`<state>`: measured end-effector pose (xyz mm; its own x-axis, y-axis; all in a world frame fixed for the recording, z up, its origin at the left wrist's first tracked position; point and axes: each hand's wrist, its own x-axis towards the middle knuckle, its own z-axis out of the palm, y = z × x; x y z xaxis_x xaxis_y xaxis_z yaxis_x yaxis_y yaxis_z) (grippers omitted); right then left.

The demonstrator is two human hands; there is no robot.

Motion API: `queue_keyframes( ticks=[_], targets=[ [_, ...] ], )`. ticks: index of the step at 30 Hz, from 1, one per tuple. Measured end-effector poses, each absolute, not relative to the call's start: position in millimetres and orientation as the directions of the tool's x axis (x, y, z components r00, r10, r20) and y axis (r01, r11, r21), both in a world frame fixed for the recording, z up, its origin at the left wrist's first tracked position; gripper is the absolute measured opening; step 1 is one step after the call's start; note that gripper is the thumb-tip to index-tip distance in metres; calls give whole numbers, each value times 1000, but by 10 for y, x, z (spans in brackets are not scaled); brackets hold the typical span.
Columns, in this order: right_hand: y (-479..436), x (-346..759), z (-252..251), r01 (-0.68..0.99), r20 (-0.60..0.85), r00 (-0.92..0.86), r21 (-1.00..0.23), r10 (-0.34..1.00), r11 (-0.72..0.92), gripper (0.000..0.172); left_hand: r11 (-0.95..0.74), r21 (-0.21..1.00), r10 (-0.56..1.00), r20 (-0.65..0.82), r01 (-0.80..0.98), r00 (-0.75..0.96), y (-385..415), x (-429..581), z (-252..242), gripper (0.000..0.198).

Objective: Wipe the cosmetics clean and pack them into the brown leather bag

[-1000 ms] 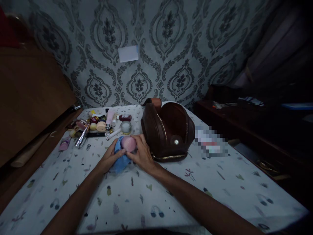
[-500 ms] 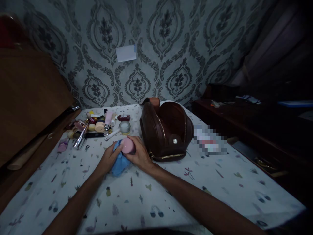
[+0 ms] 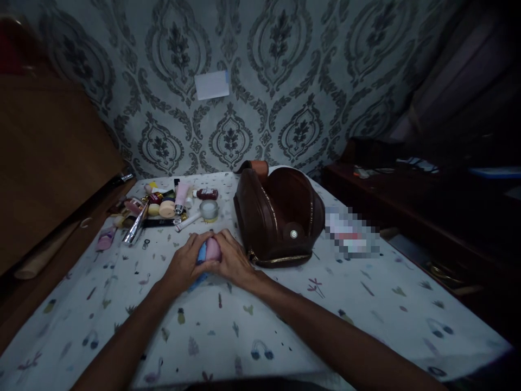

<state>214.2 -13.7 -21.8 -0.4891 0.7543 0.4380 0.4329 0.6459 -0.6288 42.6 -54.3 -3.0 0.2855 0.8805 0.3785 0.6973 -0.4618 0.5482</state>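
The one view comes from the person's head, tilted forward and down along both forearms. The left hand (image 3: 188,263) and right hand (image 3: 233,260), closed around a pink jar (image 3: 213,248), sit near frame centre at arm's length over the printed sheet (image 3: 285,320). Farther off are the brown leather bag (image 3: 280,214) and, facing the lens, the damask-papered wall (image 3: 285,81); a wide lens bends the edges

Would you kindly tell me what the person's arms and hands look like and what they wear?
Both arms are bare: no sleeve shows on the left forearm or the right forearm down to the picture's lower edge. The left hand and the right hand wear no gloves. In the dim light I can make out no watch, bracelet or ring.
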Motion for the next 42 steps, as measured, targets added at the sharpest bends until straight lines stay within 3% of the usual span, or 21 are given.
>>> queue_keyframes(
  ticks=[6,17,32,36,42],
  targets=[
    [-224,2115,-167,498,376,-484,-623,790,603,34,-423,512,899,343,748,273,-546,436,-34,44],
    [-244,2109,-191,499,402,-478,-608,781,618,33,-359,509,928,282,782,243,-571,466,43,41],
    [-209,2147,-58,247,273,-570,-842,775,479,41,-405,542,908,336,737,251,-572,445,46,40],
    [-286,2142,-12,366,242,-533,-798,811,479,38,-389,551,916,316,738,247,-582,455,43,40],
    [-347,2104,4,567,270,-490,-623,829,539,41,-283,666,953,278,690,122,-601,556,64,33]
  ],
)
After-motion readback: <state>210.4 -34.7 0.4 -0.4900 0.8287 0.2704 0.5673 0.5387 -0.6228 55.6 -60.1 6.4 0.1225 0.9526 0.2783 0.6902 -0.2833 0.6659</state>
